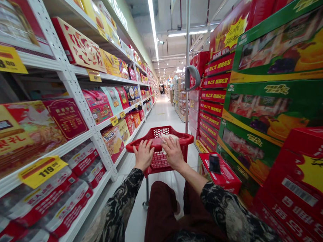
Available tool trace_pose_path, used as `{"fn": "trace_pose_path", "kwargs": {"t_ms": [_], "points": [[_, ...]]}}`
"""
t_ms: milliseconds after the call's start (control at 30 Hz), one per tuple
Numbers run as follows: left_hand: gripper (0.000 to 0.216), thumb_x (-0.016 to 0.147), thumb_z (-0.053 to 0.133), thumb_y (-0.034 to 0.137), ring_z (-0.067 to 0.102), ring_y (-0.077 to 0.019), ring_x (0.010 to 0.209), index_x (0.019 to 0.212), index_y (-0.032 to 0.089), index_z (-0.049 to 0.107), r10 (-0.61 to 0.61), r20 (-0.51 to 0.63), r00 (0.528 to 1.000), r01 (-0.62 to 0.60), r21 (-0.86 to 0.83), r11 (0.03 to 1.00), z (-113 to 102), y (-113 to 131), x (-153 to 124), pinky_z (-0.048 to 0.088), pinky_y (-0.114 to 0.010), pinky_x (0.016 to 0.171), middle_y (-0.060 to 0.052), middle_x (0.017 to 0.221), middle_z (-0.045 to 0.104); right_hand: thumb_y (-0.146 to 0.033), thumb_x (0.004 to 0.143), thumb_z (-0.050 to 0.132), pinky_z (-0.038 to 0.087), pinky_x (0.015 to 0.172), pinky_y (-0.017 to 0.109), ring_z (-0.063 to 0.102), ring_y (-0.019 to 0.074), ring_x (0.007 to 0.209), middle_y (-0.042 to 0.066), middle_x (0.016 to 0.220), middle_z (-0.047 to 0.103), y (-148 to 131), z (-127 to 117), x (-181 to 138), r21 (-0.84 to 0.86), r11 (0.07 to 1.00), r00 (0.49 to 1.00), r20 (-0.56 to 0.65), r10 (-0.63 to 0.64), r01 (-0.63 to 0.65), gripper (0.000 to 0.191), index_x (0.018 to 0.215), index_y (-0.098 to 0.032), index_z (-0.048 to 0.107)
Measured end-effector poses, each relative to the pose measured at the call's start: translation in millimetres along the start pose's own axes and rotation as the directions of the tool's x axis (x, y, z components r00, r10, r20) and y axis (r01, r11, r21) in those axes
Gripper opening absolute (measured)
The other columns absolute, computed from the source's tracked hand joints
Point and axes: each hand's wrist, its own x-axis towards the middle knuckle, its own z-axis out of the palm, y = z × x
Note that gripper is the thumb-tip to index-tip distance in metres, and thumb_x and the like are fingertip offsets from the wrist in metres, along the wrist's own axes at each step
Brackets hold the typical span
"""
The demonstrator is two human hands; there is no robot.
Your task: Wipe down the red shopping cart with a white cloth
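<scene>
A red plastic shopping cart [177, 136] stands in front of me in a supermarket aisle. My left hand [143, 155] is closed round the near rim of the cart's basket. My right hand [173, 152] lies flat on the rim beside it, fingers stretched forward toward a pale packaged item [168, 137] inside the basket. Both my sleeves are dark and patterned.
White shelves [72, 86] of boxed goods with yellow price tags [41, 170] line the left. Stacked red and green cartons [270, 103] wall the right, with a red box [220, 170] near the cart. A grey pole [187, 65] rises behind the cart. People stand far down the aisle.
</scene>
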Motion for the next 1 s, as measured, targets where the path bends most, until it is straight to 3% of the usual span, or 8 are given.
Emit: {"fn": "trace_pose_path", "kwargs": {"t_ms": [100, 300, 433, 600, 667, 767, 867, 1000], "points": [[0.045, 0.089, 0.033, 0.034, 0.031, -0.0275, 0.133, 0.131, 0.022, 0.045, 0.014, -0.007, 1.000, -0.014, 0.011, 1.000, -0.8, -1.5, -0.7, 0.013, -0.064, 0.106, -0.011, 0.140, 0.043, -0.006, 0.077, 0.046, 0.017, 0.107, 0.051, 0.029, 0.0239, 0.133, 0.006, 0.139, 0.045, 13.3, -6.6, -3.7, 0.009, 0.999, 0.999, 0.014, -0.038, 0.038, 0.047, 0.118, -0.025, 0.058], [0.048, 0.088, 0.035, 0.032, 0.030, -0.0259, 0.134, 0.134, 0.019, 0.040, 0.066, -0.015, 0.998, -0.066, 0.043, 0.997, 1.3, -4.2, -4.7, 0.013, -0.061, 0.108, -0.012, 0.141, 0.041, -0.005, 0.074, 0.049, 0.019, 0.106, 0.052, 0.033, 0.0257, 0.131, 0.008, 0.137, 0.047, 57.6, -27.1, -15.4, -0.039, 0.987, 0.986, -0.068, 0.151, -0.154, 0.048, 0.118, -0.023, 0.057], [0.048, 0.088, 0.035, 0.031, 0.030, -0.0257, 0.134, 0.134, 0.020, 0.039, 0.067, 0.009, 0.998, -0.067, 0.051, 0.996, -2.9, 1.8, -5.3, 0.014, -0.062, 0.107, -0.011, 0.142, 0.040, -0.004, 0.074, 0.046, 0.021, 0.106, 0.052, 0.035, 0.0265, 0.129, 0.009, 0.134, 0.049, 44.1, -21.5, -10.5, -0.001, 0.986, 0.984, -0.072, 0.165, -0.165, 0.048, 0.118, -0.020, 0.057], [0.054, 0.085, 0.039, 0.030, 0.021, -0.0270, 0.138, 0.138, 0.017, 0.034, 0.125, -0.149, 0.981, -0.114, 0.083, 0.990, -15.4, 16.5, -0.5, 0.011, -0.059, 0.109, -0.015, 0.146, 0.031, -0.001, 0.073, 0.042, 0.020, 0.107, 0.049, 0.030, 0.0225, 0.133, 0.008, 0.138, 0.045, 36.8, -21.7, -3.9, 0.060, 0.995, 0.977, -0.194, 0.089, -0.079, 0.052, 0.120, -0.019, 0.055], [0.055, 0.082, 0.045, 0.028, 0.021, -0.0258, 0.138, 0.136, 0.019, 0.036, 0.237, -0.033, 0.971, -0.235, 0.046, 0.971, -17.3, 21.7, 2.0, 0.013, -0.056, 0.110, -0.013, 0.145, 0.034, 0.000, 0.073, 0.041, 0.019, 0.108, 0.050, 0.029, 0.0224, 0.134, 0.007, 0.139, 0.044, 43.5, -26.3, -2.4, 0.054, 0.989, 0.960, -0.240, 0.144, -0.135, 0.054, 0.121, -0.020, 0.054], [0.053, 0.079, 0.048, 0.026, 0.031, -0.0240, 0.134, 0.131, 0.020, 0.043, 0.252, 0.139, 0.958, -0.238, -0.106, 0.965, -16.9, 27.4, 5.5, 0.020, -0.052, 0.109, -0.010, 0.142, 0.041, 0.000, 0.072, 0.041, 0.022, 0.106, 0.052, 0.037, 0.0251, 0.129, 0.010, 0.135, 0.048, 46.8, -27.0, 0.2, 0.030, 0.979, 0.973, -0.110, 0.201, -0.199, 0.054, 0.121, -0.019, 0.055], [0.047, 0.079, 0.047, 0.025, 0.037, -0.0230, 0.130, 0.126, 0.021, 0.047, 0.188, 0.128, 0.974, -0.160, -0.202, 0.966, -15.9, 31.3, 7.1, 0.021, -0.054, 0.109, -0.009, 0.136, 0.048, -0.001, 0.073, 0.042, 0.023, 0.106, 0.053, 0.037, 0.0268, 0.128, 0.011, 0.136, 0.047, 34.1, -16.5, 2.5, 0.043, 0.984, 0.985, -0.002, 0.171, -0.171, 0.057, 0.126, -0.018, 0.052], [0.048, 0.075, 0.048, 0.019, 0.039, -0.0232, 0.129, 0.123, 0.021, 0.049, 0.156, 0.039, 0.987, -0.141, -0.257, 0.956, -13.8, 34.0, 5.7, 0.017, -0.055, 0.110, -0.008, 0.134, 0.050, -0.001, 0.073, 0.039, 0.025, 0.108, 0.047, 0.036, 0.0231, 0.129, 0.008, 0.135, 0.048, 12.3, -5.0, 8.4, 0.192, 0.978, 0.993, -0.069, 0.099, -0.084, 0.064, 0.134, -0.019, 0.041]]}}
